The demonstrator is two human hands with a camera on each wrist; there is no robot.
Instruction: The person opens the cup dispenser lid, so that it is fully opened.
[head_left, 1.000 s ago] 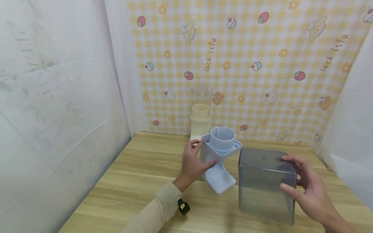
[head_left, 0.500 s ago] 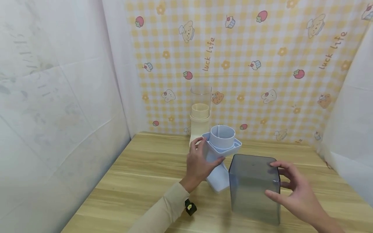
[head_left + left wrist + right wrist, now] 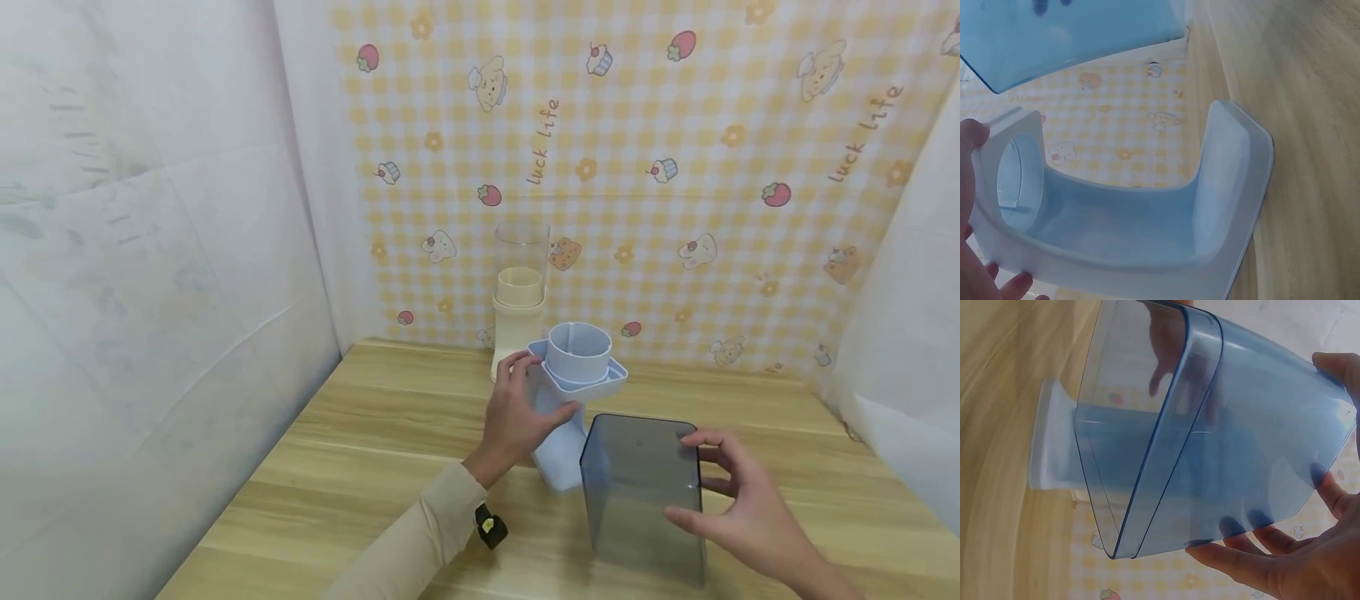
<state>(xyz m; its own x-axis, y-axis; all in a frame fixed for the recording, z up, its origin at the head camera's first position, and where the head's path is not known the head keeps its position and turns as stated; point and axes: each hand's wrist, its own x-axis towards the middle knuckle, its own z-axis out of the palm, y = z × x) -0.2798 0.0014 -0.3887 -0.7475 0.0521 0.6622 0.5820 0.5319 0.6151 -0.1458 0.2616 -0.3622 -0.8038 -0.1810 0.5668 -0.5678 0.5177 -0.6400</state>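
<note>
- Bringing the box [image 3: 645,496] nearer the stand [image 3: 579,360], yet apart, the right hand [image 3: 742,512] grips it, fingers spread.
- Left hand [image 3: 517,421] pinches the stand's top, in from the tabletop's [image 3: 352,467] back edge.

Before you is a table [image 3: 337,483] with a pale, yellowish wood-grain top, its streaks running mostly crosswise from your 9 o'clock to your 3. Near its middle, at your 12 o'clock, a light-blue stand [image 3: 576,371] rests on its flat foot. Beyond that, toward 11 o'clock from it, a cream stand [image 3: 519,321] is upright close to the table's far edge, its foot partly hidden from you.
</note>
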